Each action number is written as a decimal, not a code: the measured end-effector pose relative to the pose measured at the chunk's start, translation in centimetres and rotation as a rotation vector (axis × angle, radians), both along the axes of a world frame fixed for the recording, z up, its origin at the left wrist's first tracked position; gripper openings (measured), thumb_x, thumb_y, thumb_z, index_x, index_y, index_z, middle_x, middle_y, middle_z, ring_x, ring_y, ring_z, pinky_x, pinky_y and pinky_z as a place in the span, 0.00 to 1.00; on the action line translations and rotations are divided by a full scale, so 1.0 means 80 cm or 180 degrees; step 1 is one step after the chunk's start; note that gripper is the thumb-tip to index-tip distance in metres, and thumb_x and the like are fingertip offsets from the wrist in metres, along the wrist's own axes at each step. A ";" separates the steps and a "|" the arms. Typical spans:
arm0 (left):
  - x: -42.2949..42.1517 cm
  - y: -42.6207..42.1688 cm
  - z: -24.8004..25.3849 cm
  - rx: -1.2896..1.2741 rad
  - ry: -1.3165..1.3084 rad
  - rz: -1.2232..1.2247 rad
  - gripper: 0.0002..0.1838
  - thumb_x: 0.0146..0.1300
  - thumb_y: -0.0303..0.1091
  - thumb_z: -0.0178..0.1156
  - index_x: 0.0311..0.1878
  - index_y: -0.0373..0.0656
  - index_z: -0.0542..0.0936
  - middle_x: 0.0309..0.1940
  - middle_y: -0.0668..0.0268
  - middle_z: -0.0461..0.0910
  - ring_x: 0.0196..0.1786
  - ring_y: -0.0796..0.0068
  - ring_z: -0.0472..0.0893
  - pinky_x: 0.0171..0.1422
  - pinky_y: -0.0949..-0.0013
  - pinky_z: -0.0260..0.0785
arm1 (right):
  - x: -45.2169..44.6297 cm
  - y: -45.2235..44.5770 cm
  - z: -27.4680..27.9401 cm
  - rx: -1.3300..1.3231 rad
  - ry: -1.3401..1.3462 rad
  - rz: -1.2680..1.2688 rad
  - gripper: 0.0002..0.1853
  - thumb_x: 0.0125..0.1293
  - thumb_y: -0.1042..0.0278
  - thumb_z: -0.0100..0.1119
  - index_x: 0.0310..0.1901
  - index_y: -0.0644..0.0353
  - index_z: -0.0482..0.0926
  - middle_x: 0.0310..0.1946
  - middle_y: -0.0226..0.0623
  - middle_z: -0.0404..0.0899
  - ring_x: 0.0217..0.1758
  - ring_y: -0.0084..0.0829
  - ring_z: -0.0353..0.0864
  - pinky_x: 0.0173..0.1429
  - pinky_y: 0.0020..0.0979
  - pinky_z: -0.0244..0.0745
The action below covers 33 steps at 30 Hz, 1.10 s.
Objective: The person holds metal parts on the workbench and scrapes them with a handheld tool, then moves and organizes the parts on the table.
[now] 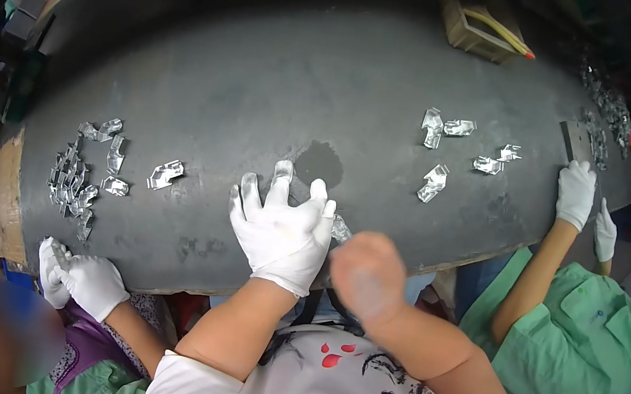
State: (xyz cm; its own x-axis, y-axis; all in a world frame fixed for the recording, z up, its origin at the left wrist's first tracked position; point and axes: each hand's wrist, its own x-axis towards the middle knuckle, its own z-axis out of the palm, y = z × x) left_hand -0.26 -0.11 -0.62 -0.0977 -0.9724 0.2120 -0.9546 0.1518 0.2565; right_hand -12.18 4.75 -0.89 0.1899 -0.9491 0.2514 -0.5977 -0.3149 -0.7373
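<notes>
My left hand (281, 229), in a white glove with greyed fingertips, rests palm down on the dark table (266, 90) with its fingers spread. A small shiny bent-metal bracket (341, 230) shows just right of its thumb side, between my two hands. My right hand (369, 276) is bare, closed and somewhat blurred, beside that bracket near the table's front edge. Its fingertips are hidden, so I cannot tell what they hold. Just beyond my left fingers is a dark patch (321, 163) on the tabletop.
Similar brackets lie in a cluster (71, 179) at left and a loose group (433, 183) at right. Gloved co-workers' hands are at left (92, 281) and right (576, 193), the latter by a metal block (576, 143). A wooden box (481, 38) stands at the back.
</notes>
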 end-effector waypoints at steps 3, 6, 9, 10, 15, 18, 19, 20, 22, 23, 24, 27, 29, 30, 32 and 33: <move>0.002 -0.003 0.000 -0.0041 -0.0087 -0.0056 0.12 0.51 0.46 0.58 0.40 0.61 0.81 0.51 0.61 0.73 0.54 0.43 0.67 0.60 0.46 0.56 | 0.017 0.009 0.018 -0.0388 0.0059 -0.0039 0.07 0.46 0.75 0.57 0.29 0.54 0.78 0.26 0.34 0.72 0.32 0.38 0.72 0.37 0.35 0.69; 0.000 -0.001 0.011 -0.0277 -0.0035 -0.0047 0.09 0.48 0.41 0.60 0.34 0.56 0.82 0.48 0.60 0.76 0.49 0.45 0.72 0.55 0.49 0.63 | -0.026 0.017 0.026 -0.0568 -0.0385 -0.0805 0.06 0.50 0.78 0.58 0.31 0.58 0.77 0.30 0.35 0.73 0.34 0.34 0.73 0.38 0.30 0.70; 0.015 -0.009 0.002 -0.0382 -0.0166 -0.0435 0.07 0.48 0.38 0.61 0.32 0.51 0.80 0.44 0.62 0.78 0.47 0.50 0.74 0.51 0.54 0.67 | -0.085 0.021 0.023 -0.0676 -0.0291 -0.1637 0.09 0.50 0.81 0.59 0.36 0.64 0.76 0.34 0.37 0.73 0.35 0.27 0.74 0.39 0.24 0.71; 0.032 -0.013 0.012 -0.0249 -0.0121 -0.0544 0.07 0.47 0.34 0.62 0.31 0.47 0.79 0.38 0.64 0.79 0.42 0.56 0.75 0.44 0.58 0.68 | -0.099 0.027 0.017 -0.0334 -0.0621 -0.2110 0.12 0.50 0.82 0.59 0.39 0.66 0.75 0.34 0.38 0.73 0.34 0.25 0.73 0.39 0.24 0.71; 0.052 -0.030 0.031 -0.1090 -0.0368 0.0049 0.07 0.47 0.29 0.60 0.32 0.42 0.77 0.34 0.60 0.77 0.36 0.58 0.74 0.43 0.59 0.67 | -0.133 0.033 0.014 -0.0364 -0.1964 -0.2626 0.16 0.55 0.82 0.57 0.47 0.67 0.71 0.35 0.38 0.74 0.36 0.23 0.73 0.43 0.23 0.71; -0.034 -0.031 0.047 -0.0345 0.0167 -0.0885 0.08 0.49 0.36 0.61 0.32 0.44 0.79 0.32 0.60 0.78 0.36 0.55 0.75 0.44 0.57 0.66 | -0.143 0.037 0.005 -0.0413 -0.1551 -0.2428 0.15 0.55 0.82 0.56 0.45 0.67 0.71 0.34 0.38 0.74 0.36 0.22 0.74 0.42 0.23 0.70; -0.062 -0.033 0.039 -0.0642 0.0204 -0.0974 0.11 0.48 0.42 0.62 0.30 0.45 0.79 0.33 0.60 0.79 0.39 0.52 0.75 0.47 0.54 0.65 | -0.144 0.037 0.004 -0.0405 -0.1664 -0.2445 0.14 0.55 0.82 0.56 0.44 0.66 0.72 0.33 0.38 0.75 0.35 0.23 0.74 0.41 0.23 0.70; -0.089 -0.034 0.034 -0.0471 0.0161 -0.0901 0.16 0.47 0.49 0.61 0.31 0.45 0.79 0.38 0.58 0.79 0.43 0.48 0.74 0.52 0.49 0.63 | -0.146 0.038 0.000 -0.0471 -0.1662 -0.2412 0.14 0.55 0.82 0.56 0.44 0.66 0.72 0.33 0.38 0.75 0.35 0.23 0.74 0.41 0.23 0.70; -0.131 -0.035 0.033 -0.0282 0.0070 -0.0842 0.21 0.52 0.54 0.56 0.33 0.44 0.80 0.45 0.55 0.76 0.50 0.45 0.71 0.58 0.45 0.58 | -0.152 0.040 -0.008 -0.0575 -0.1640 -0.2343 0.14 0.55 0.82 0.56 0.44 0.66 0.72 0.33 0.38 0.75 0.35 0.23 0.74 0.41 0.23 0.70; -0.137 -0.038 0.020 -0.0354 0.0048 -0.0778 0.21 0.53 0.54 0.55 0.32 0.44 0.80 0.44 0.55 0.76 0.50 0.45 0.72 0.59 0.45 0.57 | -0.153 0.042 -0.008 -0.0530 -0.1721 -0.2282 0.14 0.55 0.82 0.56 0.44 0.66 0.72 0.33 0.38 0.75 0.35 0.23 0.74 0.41 0.23 0.70; -0.142 -0.041 0.015 -0.0419 0.0028 -0.0706 0.21 0.54 0.53 0.54 0.32 0.43 0.80 0.43 0.55 0.77 0.50 0.45 0.72 0.60 0.45 0.56 | -0.154 0.043 -0.005 -0.0477 -0.1797 -0.2214 0.14 0.55 0.82 0.56 0.44 0.66 0.72 0.34 0.38 0.74 0.35 0.23 0.73 0.41 0.23 0.70; -0.096 -0.048 0.013 -0.0580 0.0006 -0.0793 0.14 0.51 0.45 0.61 0.27 0.42 0.77 0.39 0.55 0.78 0.43 0.47 0.73 0.53 0.47 0.63 | -0.159 0.047 0.004 -0.0195 -0.2008 -0.2339 0.14 0.55 0.82 0.56 0.45 0.66 0.71 0.35 0.37 0.74 0.36 0.22 0.73 0.41 0.23 0.70; -0.066 -0.023 0.016 -0.0706 -0.0179 -0.0422 0.11 0.49 0.41 0.61 0.28 0.43 0.79 0.37 0.55 0.78 0.41 0.46 0.74 0.53 0.46 0.63 | -0.163 0.046 0.000 -0.0041 -0.2040 -0.2445 0.15 0.55 0.81 0.57 0.46 0.66 0.71 0.37 0.36 0.73 0.38 0.21 0.71 0.42 0.23 0.69; -0.055 -0.006 0.027 -0.0440 -0.0294 -0.0240 0.10 0.49 0.41 0.61 0.29 0.44 0.80 0.38 0.54 0.78 0.41 0.45 0.74 0.54 0.45 0.62 | -0.163 0.044 0.001 -0.0034 -0.2033 -0.2471 0.15 0.55 0.82 0.57 0.46 0.66 0.71 0.35 0.35 0.73 0.37 0.20 0.71 0.41 0.21 0.68; -0.030 0.030 0.024 0.0148 -0.0212 -0.0070 0.13 0.47 0.43 0.62 0.33 0.46 0.82 0.46 0.51 0.76 0.52 0.40 0.70 0.62 0.42 0.53 | -0.160 0.038 0.013 0.0102 -0.2066 -0.2371 0.15 0.55 0.82 0.56 0.46 0.66 0.71 0.34 0.34 0.73 0.34 0.19 0.71 0.39 0.20 0.68; -0.021 0.041 0.023 0.0158 -0.0112 -0.0072 0.14 0.48 0.43 0.61 0.36 0.46 0.82 0.48 0.51 0.74 0.54 0.40 0.68 0.63 0.43 0.52 | -0.155 0.035 0.014 0.0075 -0.2048 -0.2286 0.15 0.55 0.82 0.56 0.46 0.66 0.71 0.33 0.34 0.73 0.33 0.18 0.71 0.38 0.20 0.68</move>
State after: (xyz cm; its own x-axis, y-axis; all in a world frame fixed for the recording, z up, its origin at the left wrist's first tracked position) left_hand -1.91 3.17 1.22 -0.1263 -0.9791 0.1595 -0.9596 0.1613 0.2305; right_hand -24.56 7.58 0.26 -0.6056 -0.7913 0.0839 -0.1213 -0.0124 -0.9925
